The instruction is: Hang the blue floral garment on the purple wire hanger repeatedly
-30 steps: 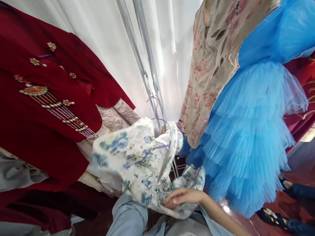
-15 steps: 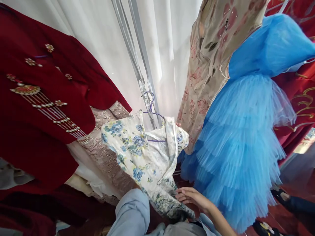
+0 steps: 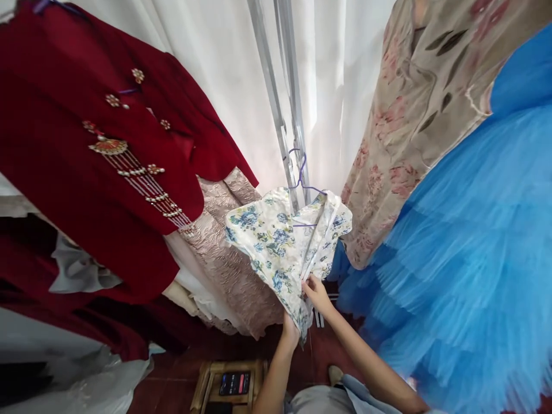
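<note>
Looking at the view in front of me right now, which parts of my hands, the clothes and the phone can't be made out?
All in the head view:
- Left hand: fingers hidden behind the floral top.
- Hanger: arms mostly covered by the floral top.
- Blue dress: cut off by the right edge.
- Red jacket: cut off by the left edge.
- Phone: screen text too small.

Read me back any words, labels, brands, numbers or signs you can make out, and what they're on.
No readable text anywhere in view.
Phone on the wooden stand: marks on its lit screen, too small and blurred to read.
Blue-flowered garment in the hands: printed flowers, no lettering visible.
</note>
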A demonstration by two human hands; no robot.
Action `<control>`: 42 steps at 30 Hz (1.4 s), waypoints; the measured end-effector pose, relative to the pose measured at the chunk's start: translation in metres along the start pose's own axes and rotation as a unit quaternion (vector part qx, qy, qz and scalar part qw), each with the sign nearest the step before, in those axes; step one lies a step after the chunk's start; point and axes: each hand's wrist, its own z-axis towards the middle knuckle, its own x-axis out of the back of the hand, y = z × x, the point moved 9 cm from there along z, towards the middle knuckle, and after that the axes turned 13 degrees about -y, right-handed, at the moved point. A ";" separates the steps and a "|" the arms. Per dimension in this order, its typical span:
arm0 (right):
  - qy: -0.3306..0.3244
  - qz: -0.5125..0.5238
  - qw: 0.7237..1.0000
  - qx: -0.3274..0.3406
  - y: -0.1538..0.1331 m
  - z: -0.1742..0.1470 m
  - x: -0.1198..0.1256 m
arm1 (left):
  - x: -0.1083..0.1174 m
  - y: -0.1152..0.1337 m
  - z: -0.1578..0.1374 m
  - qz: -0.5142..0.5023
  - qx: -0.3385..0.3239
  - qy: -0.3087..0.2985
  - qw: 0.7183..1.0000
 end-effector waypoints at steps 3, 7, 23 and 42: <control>0.004 -0.049 0.999 0.012 0.010 -0.012 -0.015 | 0.025 -0.030 -0.008 -0.057 0.020 0.039 0.997; 0.018 -0.089 0.996 0.012 0.011 -0.025 -0.026 | 0.048 -0.031 -0.015 0.048 0.004 0.064 0.997; 0.073 0.134 0.987 -0.056 -0.095 0.016 0.025 | 0.023 -0.026 -0.005 0.126 -0.029 -0.004 0.992; 0.082 0.064 0.985 0.141 -0.311 0.055 0.058 | 0.068 0.095 -0.018 0.121 -0.263 0.214 0.933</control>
